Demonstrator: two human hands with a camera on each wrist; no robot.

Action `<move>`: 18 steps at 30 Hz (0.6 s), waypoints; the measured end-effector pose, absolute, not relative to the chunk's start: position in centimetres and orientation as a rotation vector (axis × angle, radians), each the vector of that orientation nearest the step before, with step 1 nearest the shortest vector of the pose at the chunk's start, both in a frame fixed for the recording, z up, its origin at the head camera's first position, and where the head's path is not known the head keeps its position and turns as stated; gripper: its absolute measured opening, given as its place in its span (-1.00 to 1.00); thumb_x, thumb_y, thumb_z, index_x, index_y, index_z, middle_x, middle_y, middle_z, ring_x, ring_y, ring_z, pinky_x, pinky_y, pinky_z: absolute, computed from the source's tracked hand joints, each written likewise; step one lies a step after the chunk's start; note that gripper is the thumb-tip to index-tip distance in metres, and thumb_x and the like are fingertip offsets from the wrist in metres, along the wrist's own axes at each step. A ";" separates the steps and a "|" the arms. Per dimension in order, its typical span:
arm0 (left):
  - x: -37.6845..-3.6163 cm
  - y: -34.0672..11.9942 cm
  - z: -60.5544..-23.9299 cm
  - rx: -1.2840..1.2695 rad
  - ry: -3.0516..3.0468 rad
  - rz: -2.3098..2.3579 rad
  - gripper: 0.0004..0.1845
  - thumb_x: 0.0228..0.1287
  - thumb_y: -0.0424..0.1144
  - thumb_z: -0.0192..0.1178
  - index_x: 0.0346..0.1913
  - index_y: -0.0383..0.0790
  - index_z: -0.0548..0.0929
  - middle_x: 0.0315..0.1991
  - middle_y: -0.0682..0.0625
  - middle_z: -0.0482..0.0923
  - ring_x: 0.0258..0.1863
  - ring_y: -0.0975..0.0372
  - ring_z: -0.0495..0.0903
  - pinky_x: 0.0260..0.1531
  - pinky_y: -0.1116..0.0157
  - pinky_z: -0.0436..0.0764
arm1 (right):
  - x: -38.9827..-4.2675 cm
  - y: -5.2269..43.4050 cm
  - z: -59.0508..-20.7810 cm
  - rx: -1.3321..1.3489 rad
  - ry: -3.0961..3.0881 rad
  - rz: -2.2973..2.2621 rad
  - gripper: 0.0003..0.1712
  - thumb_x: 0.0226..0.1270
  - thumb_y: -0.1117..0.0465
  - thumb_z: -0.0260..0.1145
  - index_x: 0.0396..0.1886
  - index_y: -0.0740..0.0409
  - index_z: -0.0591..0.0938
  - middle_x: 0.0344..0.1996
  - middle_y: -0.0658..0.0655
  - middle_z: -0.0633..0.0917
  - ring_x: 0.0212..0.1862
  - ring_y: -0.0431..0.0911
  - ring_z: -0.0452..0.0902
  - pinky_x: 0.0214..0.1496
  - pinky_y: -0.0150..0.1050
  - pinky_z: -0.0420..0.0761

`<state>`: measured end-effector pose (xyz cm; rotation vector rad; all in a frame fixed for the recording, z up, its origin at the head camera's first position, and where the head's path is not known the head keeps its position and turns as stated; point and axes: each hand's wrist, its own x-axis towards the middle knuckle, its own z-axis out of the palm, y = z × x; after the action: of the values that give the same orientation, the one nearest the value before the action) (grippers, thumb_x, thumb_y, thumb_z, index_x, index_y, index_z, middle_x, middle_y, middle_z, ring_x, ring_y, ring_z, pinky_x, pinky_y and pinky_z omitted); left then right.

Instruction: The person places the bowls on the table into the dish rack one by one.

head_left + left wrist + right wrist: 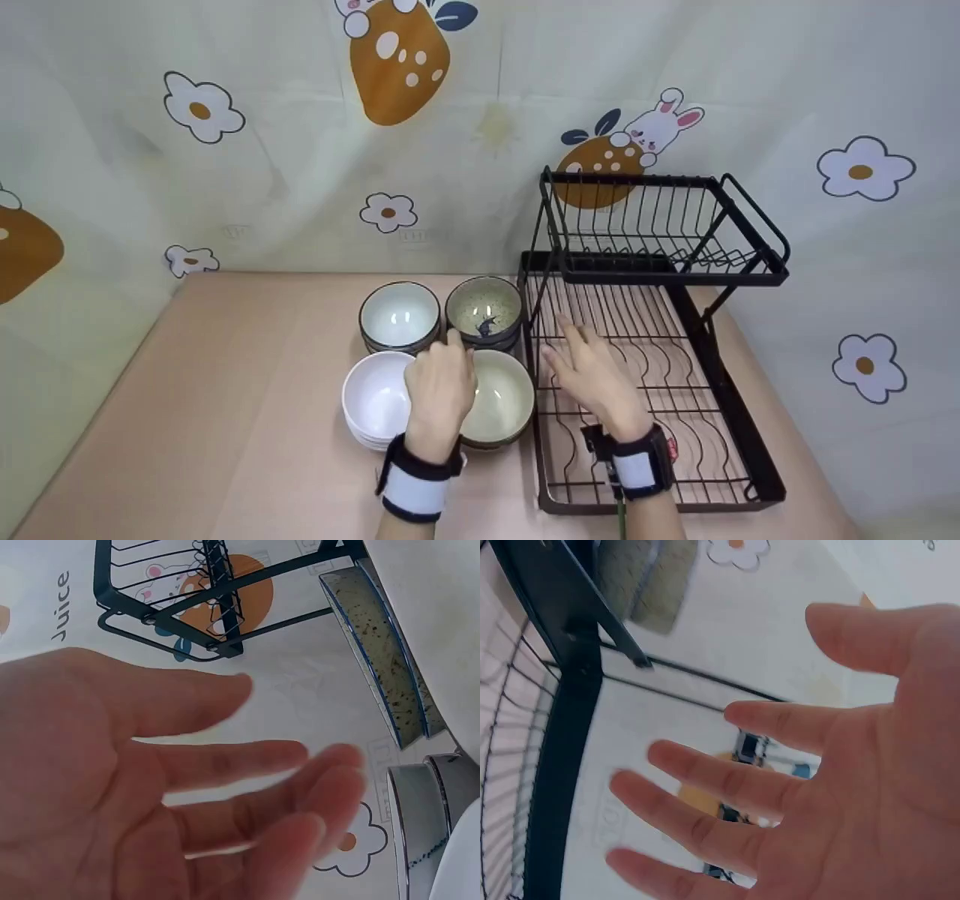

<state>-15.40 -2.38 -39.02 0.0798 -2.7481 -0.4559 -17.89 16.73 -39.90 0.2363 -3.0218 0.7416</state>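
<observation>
Four bowl stacks on table (pixel 225 390): white bowl (pixel 375 394), beige bowl (pixel 502 397), pale bowl (pixel 399 316), speckled bowl (pixel 484 307). Left hand (pixel 440 390), fingers straight, hovers over them. Right hand (pixel 592 371), fingers spread, above dish rack (pixel 735 420) at 3 o'clock.

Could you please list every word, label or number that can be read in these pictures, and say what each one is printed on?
"Juice": printed sideways on the cartoon backdrop cloth, left wrist view.
Faint small marks on the same cloth above the bowls in the head view: too small to read.
Red tag on the right wrist strap: too small to read.
Bowls and dish rack: no lettering shows.
</observation>
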 end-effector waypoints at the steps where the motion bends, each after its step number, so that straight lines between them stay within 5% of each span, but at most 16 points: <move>1: -15.4 -2.4 -39.0 0.103 -2.769 -0.461 -0.77 0.19 -0.21 0.24 -0.26 -0.34 0.57 -0.46 -0.26 0.65 -0.47 -0.11 0.66 -0.56 0.05 0.60 | -18.0 16.5 -40.1 0.246 -3.023 0.718 -0.29 0.41 -0.12 0.05 0.42 0.13 0.22 0.29 0.47 0.35 0.17 0.33 0.46 0.22 0.27 0.41; 3: -15.3 -2.3 -38.9 0.153 -2.845 -0.483 -0.81 0.18 -0.25 0.22 -0.30 -0.34 0.56 -0.44 -0.26 0.67 -0.45 -0.12 0.67 -0.54 0.04 0.61 | -18.1 16.0 -40.4 0.284 -3.011 0.696 -0.30 0.38 -0.09 0.10 0.38 0.20 0.28 0.06 0.42 0.57 -0.14 0.19 0.63 0.01 0.12 0.60; 5: -15.1 -2.4 -38.9 0.205 -2.951 -0.508 -0.79 0.19 -0.23 0.22 -0.26 -0.35 0.56 -0.36 -0.26 0.68 -0.38 -0.11 0.67 -0.48 0.04 0.63 | -18.0 15.5 -40.7 0.324 -3.005 0.668 -0.32 0.35 -0.05 0.17 0.33 0.24 0.34 -0.28 0.29 0.68 -0.48 -0.02 0.58 -0.29 -0.05 0.66; 8: -14.9 -2.5 -38.9 0.263 -3.081 -0.560 -0.70 0.16 -0.19 0.27 -0.18 -0.37 0.56 -0.23 -0.26 0.67 -0.28 -0.11 0.67 -0.38 0.04 0.65 | -17.9 14.8 -41.2 0.377 -3.002 0.632 -0.35 0.28 0.00 0.25 0.26 0.28 0.42 -0.54 0.15 0.63 -0.64 -0.15 0.45 -0.42 -0.15 0.62; 14: -15.1 -2.5 -39.2 0.333 -3.160 -0.560 -0.74 0.08 -0.30 0.28 -0.18 -0.36 0.58 -0.19 -0.25 0.67 -0.23 -0.09 0.68 -0.33 0.06 0.66 | -17.7 14.0 -42.0 0.490 -3.027 0.566 -0.53 0.22 0.11 0.31 0.06 0.28 0.55 -0.24 0.30 0.70 -0.40 0.01 0.62 -0.33 -0.13 0.66; 18: -15.6 -2.3 -39.5 0.363 -3.176 -0.563 -0.80 0.10 -0.43 0.17 -0.17 -0.37 0.58 -0.18 -0.25 0.67 -0.22 -0.08 0.68 -0.34 0.05 0.67 | -17.7 13.5 -42.2 0.546 -3.023 0.529 -0.59 0.18 0.18 0.33 -0.02 0.31 0.56 -0.24 0.32 0.64 -0.31 0.11 0.61 -0.30 -0.06 0.65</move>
<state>-15.63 -2.32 -39.53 0.3634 -3.1762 -0.5625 -17.66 13.48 -42.20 0.5462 -3.0231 0.5294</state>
